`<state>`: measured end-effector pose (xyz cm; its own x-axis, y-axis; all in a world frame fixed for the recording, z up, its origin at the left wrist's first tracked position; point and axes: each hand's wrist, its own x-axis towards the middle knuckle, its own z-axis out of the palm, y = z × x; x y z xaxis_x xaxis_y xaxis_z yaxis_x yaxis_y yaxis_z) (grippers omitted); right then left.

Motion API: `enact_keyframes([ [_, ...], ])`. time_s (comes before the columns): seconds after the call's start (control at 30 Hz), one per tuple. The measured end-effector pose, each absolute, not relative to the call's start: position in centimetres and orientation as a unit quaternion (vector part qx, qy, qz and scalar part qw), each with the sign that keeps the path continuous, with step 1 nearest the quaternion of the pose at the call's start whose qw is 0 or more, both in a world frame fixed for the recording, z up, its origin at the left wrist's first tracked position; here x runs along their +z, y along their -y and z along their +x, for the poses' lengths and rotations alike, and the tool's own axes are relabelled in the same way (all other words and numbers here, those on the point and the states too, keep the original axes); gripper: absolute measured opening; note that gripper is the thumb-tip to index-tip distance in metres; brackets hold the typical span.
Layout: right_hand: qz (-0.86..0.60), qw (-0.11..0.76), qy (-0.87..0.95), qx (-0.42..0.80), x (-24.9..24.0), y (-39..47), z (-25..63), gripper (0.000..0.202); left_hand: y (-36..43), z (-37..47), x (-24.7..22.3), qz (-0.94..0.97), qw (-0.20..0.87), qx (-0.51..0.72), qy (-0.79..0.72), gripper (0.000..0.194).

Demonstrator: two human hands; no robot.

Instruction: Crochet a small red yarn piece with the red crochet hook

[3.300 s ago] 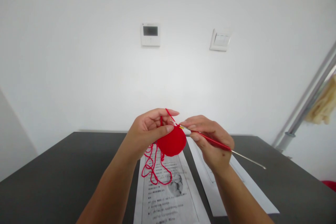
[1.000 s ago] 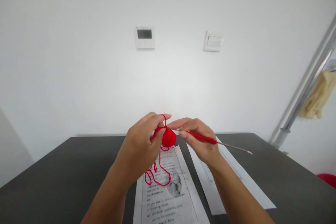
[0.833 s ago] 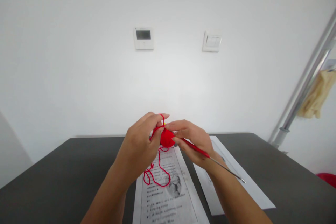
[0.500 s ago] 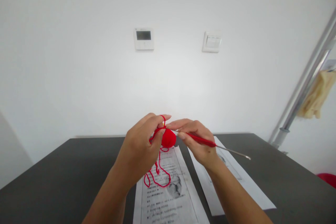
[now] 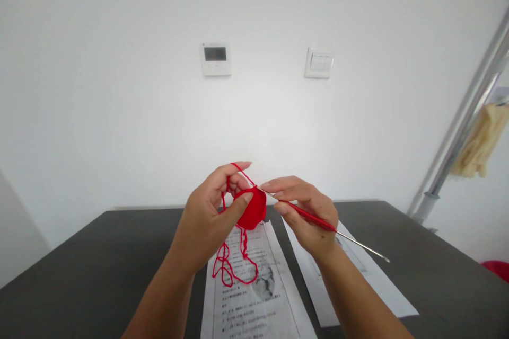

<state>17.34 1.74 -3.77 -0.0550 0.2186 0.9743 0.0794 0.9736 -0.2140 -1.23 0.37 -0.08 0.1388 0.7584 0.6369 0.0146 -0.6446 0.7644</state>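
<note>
My left hand (image 5: 209, 209) pinches a piece of red crochet (image 5: 252, 206) between thumb and fingers. Red yarn (image 5: 240, 170) loops over its raised index finger and slants down to the top of the piece. In my right hand (image 5: 308, 212) is a crochet hook (image 5: 314, 218) with a red grip and metal shafts at both ends, held like a pen. The hook's left tip touches the piece's upper edge, where stitches are too small to make out. Loose yarn hangs below my left hand across a printed sheet (image 5: 258, 318). A red yarn ball cannot be told apart behind the piece.
A second printed sheet (image 5: 382, 288) lies under my right forearm on the dark table (image 5: 71, 275). The white wall behind carries a thermostat panel (image 5: 216, 60) and a switch (image 5: 319, 63). At right stand a metal pole (image 5: 449, 143) and a hanging yellowish cloth (image 5: 479, 143).
My left index finger has lifted, drawing the yarn into a longer slant. The crochet piece has turned to show more of its face. My right hand and the hook have shifted slightly right.
</note>
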Motion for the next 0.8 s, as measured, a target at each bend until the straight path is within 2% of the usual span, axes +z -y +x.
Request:
enact_keyframes([
  [0.17,-0.081,0.678,0.728,0.066,-4.0,-2.1,17.3,0.016,-0.7,-1.1,0.5,0.655,0.418,0.579,-0.248,0.043],
  [0.37,-0.064,0.593,0.796,-0.099,-2.9,-1.7,17.9,0.022,-1.2,-1.7,0.1,0.620,0.535,0.539,-0.196,0.045],
  [0.5,-0.069,0.578,0.800,-0.146,-2.9,-1.6,17.9,0.034,-1.2,-1.9,0.0,0.616,0.553,0.525,-0.196,0.042],
  [0.6,-0.069,0.609,0.784,-0.095,-3.5,-1.6,17.8,0.037,-1.2,-2.0,0.2,0.612,0.551,0.528,-0.206,0.040],
  [0.8,-0.068,0.653,0.748,0.099,-3.9,-1.6,17.9,0.036,-0.9,-1.9,0.7,0.616,0.536,0.534,-0.220,0.039],
])
